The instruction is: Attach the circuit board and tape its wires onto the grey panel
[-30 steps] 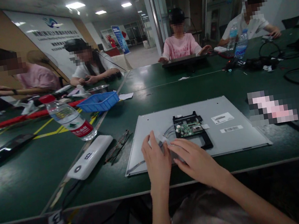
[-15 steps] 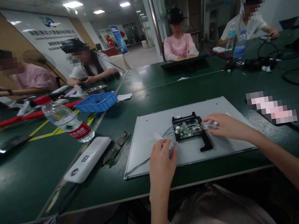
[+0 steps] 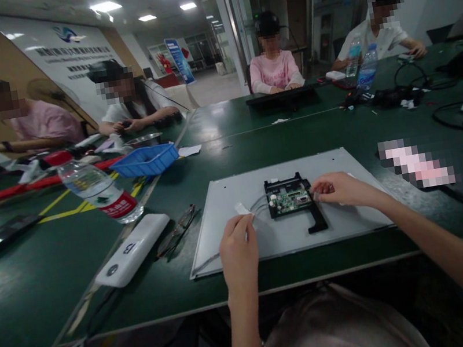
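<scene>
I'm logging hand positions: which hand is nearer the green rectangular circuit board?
Right. The right hand is just right of the circuit board; the left hand is farther off, to its left.

Office workroom, lettered wall sign [image 3: 83, 51], green worktable [image 3: 228, 150]

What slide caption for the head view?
Left hand and right hand flank a green circuit board on a black bracket atop a grey panel.

Head-worn view, facing forward and down, pale panel [image 3: 285, 234] near, green table [image 3: 232, 149] beyond
</scene>
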Tool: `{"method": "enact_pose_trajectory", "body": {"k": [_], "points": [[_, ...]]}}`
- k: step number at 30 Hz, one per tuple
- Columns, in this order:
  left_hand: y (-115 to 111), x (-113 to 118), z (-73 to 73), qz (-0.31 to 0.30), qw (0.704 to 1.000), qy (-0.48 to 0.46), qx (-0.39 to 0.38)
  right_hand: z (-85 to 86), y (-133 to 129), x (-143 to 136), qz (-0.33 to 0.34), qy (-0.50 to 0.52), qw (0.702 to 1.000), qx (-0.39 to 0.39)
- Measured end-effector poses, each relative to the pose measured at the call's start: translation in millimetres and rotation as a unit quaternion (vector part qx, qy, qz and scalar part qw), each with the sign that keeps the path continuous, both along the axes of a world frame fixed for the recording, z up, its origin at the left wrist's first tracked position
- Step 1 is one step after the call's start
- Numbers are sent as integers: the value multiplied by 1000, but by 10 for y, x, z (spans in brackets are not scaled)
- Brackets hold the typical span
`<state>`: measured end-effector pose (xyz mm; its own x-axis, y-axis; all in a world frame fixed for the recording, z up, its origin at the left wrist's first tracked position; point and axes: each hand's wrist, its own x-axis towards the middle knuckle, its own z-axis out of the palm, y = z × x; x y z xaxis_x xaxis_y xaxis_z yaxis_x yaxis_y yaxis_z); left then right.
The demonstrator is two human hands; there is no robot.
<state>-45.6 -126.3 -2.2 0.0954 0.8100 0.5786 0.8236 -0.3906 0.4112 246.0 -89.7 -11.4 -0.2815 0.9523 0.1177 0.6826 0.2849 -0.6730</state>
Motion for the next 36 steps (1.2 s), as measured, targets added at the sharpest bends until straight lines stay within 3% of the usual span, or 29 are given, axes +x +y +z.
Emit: {"method": "enact_pose_trajectory", "body": {"k": [5,9,15,17,22,27,32,36], "points": [[47,-45,24,18,998,-55,16,49,-6,130,-43,-22,999,-4],[21,-72,-18,30,997,-69,11,-1,30,296,-114,-92,989,23],[27,-78,-61,15,997,-70,-27,-12,87,387,-156,-179,969,68],[22,-72,-54,15,997,-66,-34,70,115,338,-134,-191,969,82],[-19,-41,-23,25,997,-50,-48,308,270,15,1,-179,977,113],[-33,-33,-38,36,999,-9,-18,323,578,-410,103,-156,974,129],[-45,-42,-68,46,998,39,-4,203,859,-659,95,-164,974,128],[-50,-43,-73,52,997,59,-8,166,910,-685,67,-169,975,128]]}}
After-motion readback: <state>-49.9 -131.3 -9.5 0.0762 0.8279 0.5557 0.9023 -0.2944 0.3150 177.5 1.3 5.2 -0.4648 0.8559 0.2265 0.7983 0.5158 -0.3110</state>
